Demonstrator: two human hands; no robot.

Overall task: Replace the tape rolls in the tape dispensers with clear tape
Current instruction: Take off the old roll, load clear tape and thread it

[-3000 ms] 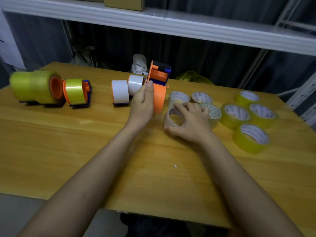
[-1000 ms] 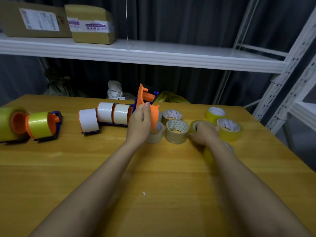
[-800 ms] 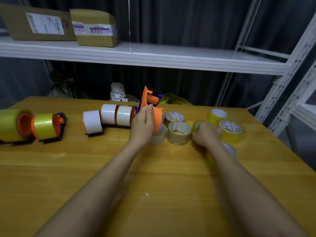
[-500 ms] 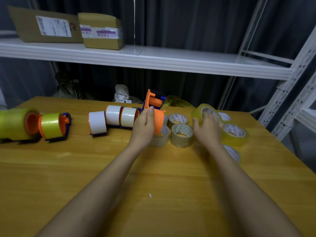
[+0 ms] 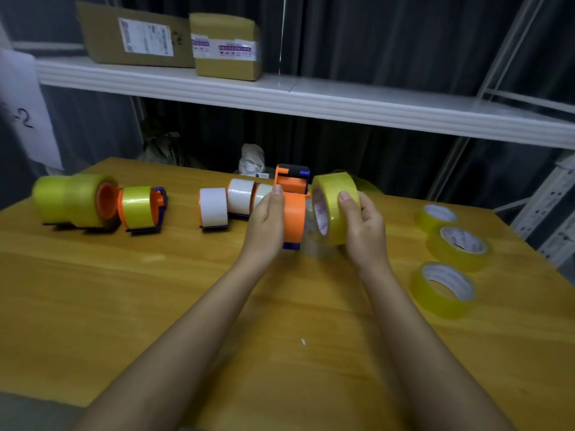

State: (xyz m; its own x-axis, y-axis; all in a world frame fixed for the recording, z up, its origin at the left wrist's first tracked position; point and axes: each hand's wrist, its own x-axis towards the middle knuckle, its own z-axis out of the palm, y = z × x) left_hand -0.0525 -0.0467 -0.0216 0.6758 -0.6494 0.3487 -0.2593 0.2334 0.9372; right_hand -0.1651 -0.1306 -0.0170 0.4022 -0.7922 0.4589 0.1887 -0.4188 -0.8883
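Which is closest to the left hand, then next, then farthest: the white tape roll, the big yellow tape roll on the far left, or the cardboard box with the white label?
1. White tape roll, just left of the left hand.
2. Big yellow tape roll, far left on the table.
3. Cardboard box with the white label, up on the shelf.

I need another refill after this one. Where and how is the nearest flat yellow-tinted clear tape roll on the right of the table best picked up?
Take the nearest yellow-tinted clear tape roll from above, probably pinching its outer band on opposite sides: it lies flat, core opening upward, on the wooden table, apart from the other rolls.
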